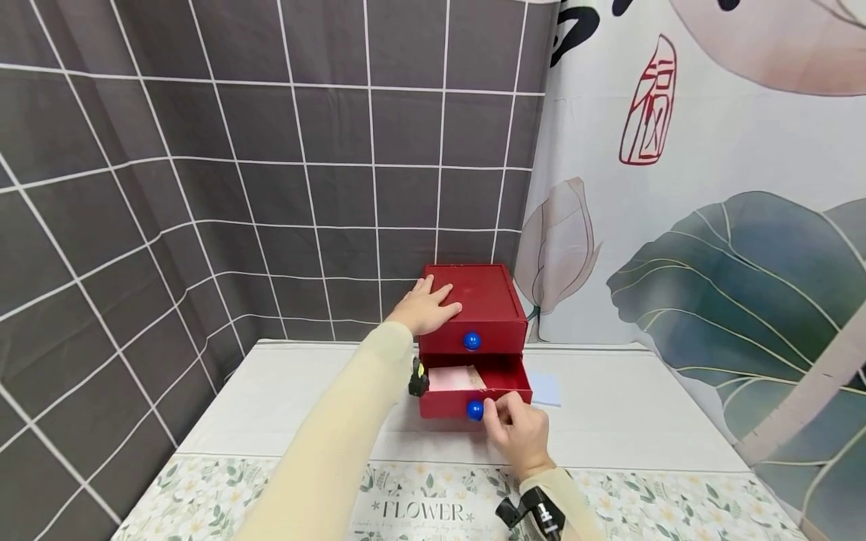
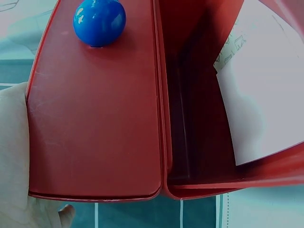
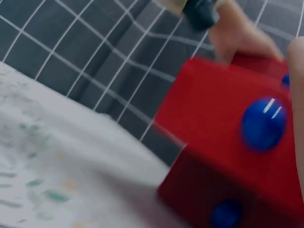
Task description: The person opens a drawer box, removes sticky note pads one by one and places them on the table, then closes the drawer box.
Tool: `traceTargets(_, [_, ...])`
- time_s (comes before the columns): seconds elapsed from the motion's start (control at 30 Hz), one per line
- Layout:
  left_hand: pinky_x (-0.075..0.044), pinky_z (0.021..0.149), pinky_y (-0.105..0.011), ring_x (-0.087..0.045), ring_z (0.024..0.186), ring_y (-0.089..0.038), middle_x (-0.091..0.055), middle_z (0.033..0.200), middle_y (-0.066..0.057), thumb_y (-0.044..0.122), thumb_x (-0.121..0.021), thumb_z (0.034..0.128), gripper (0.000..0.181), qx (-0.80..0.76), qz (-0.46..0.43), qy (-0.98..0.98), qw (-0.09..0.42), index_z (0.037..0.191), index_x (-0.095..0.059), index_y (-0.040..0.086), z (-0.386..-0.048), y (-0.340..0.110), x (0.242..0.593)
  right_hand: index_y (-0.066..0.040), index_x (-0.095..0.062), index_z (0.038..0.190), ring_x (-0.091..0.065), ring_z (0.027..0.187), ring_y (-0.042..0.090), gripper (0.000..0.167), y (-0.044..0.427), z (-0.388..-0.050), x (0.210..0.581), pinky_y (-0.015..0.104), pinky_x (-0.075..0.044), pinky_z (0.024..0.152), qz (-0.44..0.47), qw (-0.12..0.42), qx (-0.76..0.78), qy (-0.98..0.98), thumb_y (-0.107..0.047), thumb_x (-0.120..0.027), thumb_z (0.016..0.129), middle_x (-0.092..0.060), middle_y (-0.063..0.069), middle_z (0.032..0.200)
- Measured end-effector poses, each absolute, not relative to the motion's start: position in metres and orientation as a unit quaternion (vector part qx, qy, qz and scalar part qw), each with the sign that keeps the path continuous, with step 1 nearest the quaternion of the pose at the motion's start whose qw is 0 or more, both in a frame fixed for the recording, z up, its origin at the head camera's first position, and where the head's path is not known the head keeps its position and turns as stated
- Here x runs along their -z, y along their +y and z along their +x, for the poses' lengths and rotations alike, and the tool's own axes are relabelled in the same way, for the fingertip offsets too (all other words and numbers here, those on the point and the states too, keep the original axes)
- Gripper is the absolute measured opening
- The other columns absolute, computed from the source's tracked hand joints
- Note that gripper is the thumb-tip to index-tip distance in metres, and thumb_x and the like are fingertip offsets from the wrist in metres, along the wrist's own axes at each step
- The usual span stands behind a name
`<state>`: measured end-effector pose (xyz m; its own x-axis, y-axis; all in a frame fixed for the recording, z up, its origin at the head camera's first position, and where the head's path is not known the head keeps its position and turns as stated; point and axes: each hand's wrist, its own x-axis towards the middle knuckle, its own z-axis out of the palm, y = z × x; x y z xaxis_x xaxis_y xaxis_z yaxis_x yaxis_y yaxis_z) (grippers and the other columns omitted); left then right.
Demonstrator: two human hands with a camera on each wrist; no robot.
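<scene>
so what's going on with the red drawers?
A person's left hand rests on top of a red drawer unit. The right hand, fingers curled, is right by the blue knob of an open drawer; whether it touches is hard to tell. Paper lies inside that drawer. The top drawer is shut.
</scene>
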<state>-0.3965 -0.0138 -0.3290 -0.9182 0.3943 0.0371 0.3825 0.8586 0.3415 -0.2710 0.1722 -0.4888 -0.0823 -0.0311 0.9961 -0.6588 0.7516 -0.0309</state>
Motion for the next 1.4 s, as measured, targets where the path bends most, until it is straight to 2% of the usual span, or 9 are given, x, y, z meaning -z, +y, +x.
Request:
traceTargets(0.13, [-0.015, 0.124, -0.050, -0.002, 0.156, -0.030, -0.008, 0.170, -0.012, 0.062, -0.040, 0.0997, 0.071, -0.173, 0.202, 0.964, 0.014, 0.161, -0.029, 0.028, -0.397, -0.014, 0.330, -0.008, -0.063, 0.073, -0.048, 0.042, 0.007, 0.031, 0.181, -0.278, 0.448, 0.022, -0.040, 0.038, 0.305, 0.624, -0.218, -0.685, -0.026, -0.059, 0.098, -0.057, -0.005, 0.056])
traceTargets(0.23, [-0.015, 0.124, -0.050, -0.002, 0.156, -0.030, -0.008, 0.170, -0.012, 0.062, -0.040, 0.0995, 0.071, -0.173, 0.202, 0.964, 0.012, 0.161, -0.029, 0.028, -0.398, -0.014, 0.331, -0.008, -0.070, 0.084, -0.058, 0.052, 0.010, 0.027, 0.188, -0.283, 0.416, 0.025, -0.050, 0.047, 0.364, 0.568, -0.186, -0.714, -0.027, -0.059, 0.100, -0.065, -0.002, 0.068])
traceTargets(0.37, [-0.016, 0.123, -0.051, -0.003, 0.156, -0.031, -0.009, 0.170, -0.012, 0.062, -0.040, 0.0995, 0.071, -0.170, 0.202, 0.964, 0.013, 0.161, -0.029, 0.028, -0.398, -0.013, 0.331, -0.010, -0.076, 0.101, -0.071, 0.074, 0.014, 0.014, 0.195, -0.293, 0.388, 0.030, -0.060, 0.066, 0.448, 0.455, -0.130, -0.759, -0.021, -0.071, 0.096, -0.075, 0.001, 0.088])
traceTargets(0.53, [-0.016, 0.123, -0.052, -0.003, 0.156, -0.031, -0.008, 0.170, -0.012, 0.061, -0.040, 0.1000, 0.070, -0.168, 0.198, 0.966, 0.013, 0.161, -0.028, 0.028, -0.397, -0.013, 0.329, -0.013, -0.078, 0.106, -0.074, 0.089, 0.013, 0.028, 0.194, -0.309, 0.378, 0.029, -0.059, 0.082, 0.495, 0.276, -0.081, -0.820, -0.014, -0.087, 0.079, -0.077, -0.002, 0.100])
traceTargets(0.63, [-0.015, 0.123, -0.052, -0.003, 0.156, -0.031, -0.008, 0.170, -0.012, 0.061, -0.040, 0.1006, 0.070, -0.169, 0.198, 0.965, 0.013, 0.161, -0.029, 0.028, -0.397, -0.013, 0.330, -0.012, -0.079, 0.107, -0.073, 0.090, 0.011, 0.024, 0.191, -0.320, 0.381, 0.026, -0.058, 0.084, 0.499, 0.172, -0.058, -0.848, -0.015, -0.084, 0.083, -0.077, -0.004, 0.100])
traceTargets(0.73, [-0.015, 0.124, -0.051, -0.003, 0.156, -0.032, -0.007, 0.170, -0.012, 0.060, -0.039, 0.1008, 0.069, -0.169, 0.201, 0.965, 0.016, 0.161, -0.029, 0.028, -0.396, -0.012, 0.330, -0.012, -0.079, 0.109, -0.073, 0.091, 0.009, 0.022, 0.189, -0.327, 0.384, 0.024, -0.057, 0.085, 0.501, 0.107, -0.040, -0.858, -0.017, -0.081, 0.087, -0.077, -0.005, 0.100])
traceTargets(0.93, [-0.016, 0.123, -0.052, -0.004, 0.156, -0.032, -0.009, 0.170, -0.012, 0.060, -0.040, 0.1006, 0.069, -0.168, 0.204, 0.964, 0.009, 0.161, -0.030, 0.028, -0.396, -0.013, 0.329, -0.014, -0.077, 0.118, -0.073, 0.093, 0.010, 0.032, 0.181, -0.332, 0.382, 0.024, -0.057, 0.086, 0.504, 0.075, 0.004, -0.860, -0.020, -0.081, 0.087, -0.077, -0.004, 0.104])
traceTargets(1.2, [-0.015, 0.124, -0.051, -0.004, 0.156, -0.032, -0.009, 0.170, -0.013, 0.059, -0.040, 0.1008, 0.069, -0.163, 0.206, 0.965, 0.007, 0.161, -0.030, 0.027, -0.395, -0.014, 0.325, -0.014, -0.064, 0.136, -0.067, 0.116, 0.017, 0.049, 0.178, -0.338, 0.383, 0.028, -0.055, 0.094, 0.507, 0.068, 0.101, -0.853, -0.015, -0.078, 0.089, -0.069, 0.000, 0.129])
traceTargets(1.4, [-0.016, 0.124, -0.050, -0.006, 0.156, -0.033, -0.010, 0.169, -0.014, 0.059, -0.040, 0.1007, 0.069, -0.165, 0.209, 0.964, 0.005, 0.161, -0.031, 0.026, -0.396, -0.013, 0.329, -0.012, -0.060, 0.139, -0.068, 0.094, 0.011, 0.055, 0.177, -0.339, 0.389, 0.021, -0.055, 0.085, 0.494, 0.029, 0.095, -0.864, -0.012, -0.080, 0.087, -0.070, -0.001, 0.117])
